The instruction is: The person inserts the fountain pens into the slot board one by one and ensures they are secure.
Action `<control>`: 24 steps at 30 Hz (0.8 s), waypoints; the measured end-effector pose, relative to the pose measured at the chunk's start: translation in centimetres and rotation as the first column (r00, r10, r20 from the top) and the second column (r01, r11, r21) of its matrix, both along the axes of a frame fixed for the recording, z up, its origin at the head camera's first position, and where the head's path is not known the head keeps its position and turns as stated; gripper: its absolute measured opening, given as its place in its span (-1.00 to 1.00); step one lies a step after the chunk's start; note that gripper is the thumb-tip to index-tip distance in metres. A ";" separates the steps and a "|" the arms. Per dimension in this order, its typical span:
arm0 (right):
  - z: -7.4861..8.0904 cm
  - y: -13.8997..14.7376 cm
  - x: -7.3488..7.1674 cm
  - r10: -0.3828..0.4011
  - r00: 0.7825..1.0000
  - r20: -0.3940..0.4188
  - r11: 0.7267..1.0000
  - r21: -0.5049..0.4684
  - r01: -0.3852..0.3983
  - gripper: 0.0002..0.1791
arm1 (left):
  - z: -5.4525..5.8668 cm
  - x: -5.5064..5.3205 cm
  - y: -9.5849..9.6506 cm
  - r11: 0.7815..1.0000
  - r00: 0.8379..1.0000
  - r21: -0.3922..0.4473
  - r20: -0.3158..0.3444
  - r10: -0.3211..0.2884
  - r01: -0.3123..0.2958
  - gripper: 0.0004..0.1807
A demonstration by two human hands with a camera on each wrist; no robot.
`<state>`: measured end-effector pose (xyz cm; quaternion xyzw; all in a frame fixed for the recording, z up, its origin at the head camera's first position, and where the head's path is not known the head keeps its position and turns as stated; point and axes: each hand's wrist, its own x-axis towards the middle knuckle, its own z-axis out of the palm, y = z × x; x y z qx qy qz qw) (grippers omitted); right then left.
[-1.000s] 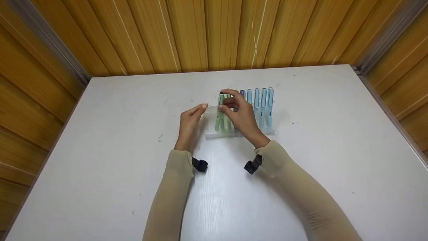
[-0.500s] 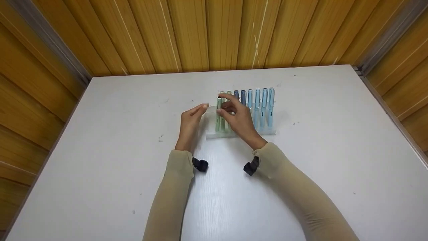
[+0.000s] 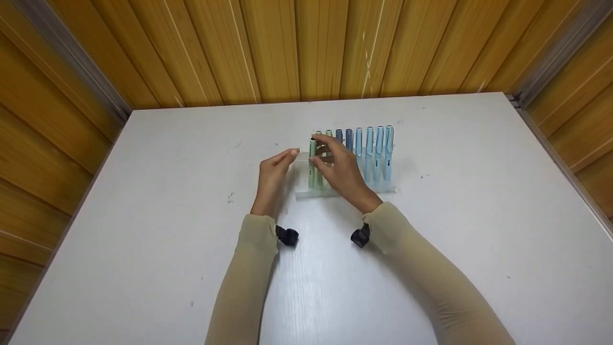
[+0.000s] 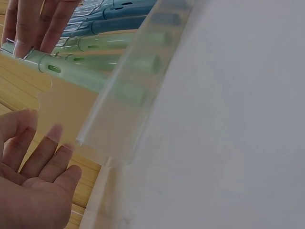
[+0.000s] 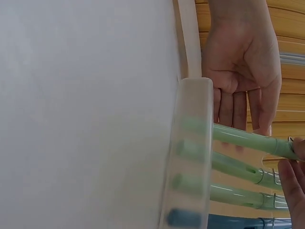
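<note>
A clear pen stand (image 3: pixel 306 195) holds a row of upright pens. My right hand (image 3: pixel 341 165) pinches the cap of the leftmost light green pen (image 3: pixel 312 178), whose lower end sits behind the stand's front lip (image 5: pixel 195 98). At the stand's left edge, my left hand (image 3: pixel 274 179) grips the clear back panel (image 4: pixel 62 102) between thumb and fingers; some fingertips show through the plastic. Beside the held pen are two more green pens (image 5: pixel 233 164), then two dark blue pens (image 3: pixel 348 139) and several light blue pens (image 3: pixel 378 153). My right hand partly covers the green and dark blue ones.
The stand rests on a white table (image 3: pixel 158 215) toward its far side. Yellow wood-look panels (image 3: pixel 273 52) rise behind the table and on both sides. Black wrist cameras (image 3: pixel 287 236) sit at both sleeve cuffs.
My right hand has come down and slightly left with the leftmost green pen, which now sits lower in the stand. The left hand stays at the panel's edge.
</note>
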<state>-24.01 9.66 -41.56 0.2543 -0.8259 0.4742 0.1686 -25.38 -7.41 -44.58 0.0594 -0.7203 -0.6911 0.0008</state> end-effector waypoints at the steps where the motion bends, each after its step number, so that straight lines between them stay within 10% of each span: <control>1: 0.0 0.0 0.0 0.003 1.000 -0.008 1.000 0.009 -0.003 -0.45 | 0.0 0.0 0.0 1.000 1.000 0.003 -0.002 -0.003 0.003 -0.58; 24: 1.8 0.4 -1.2 0.003 0.982 -0.188 0.959 0.279 0.051 -0.57 | 0.0 -0.1 0.0 1.000 1.000 0.009 -0.010 -0.008 0.008 -0.59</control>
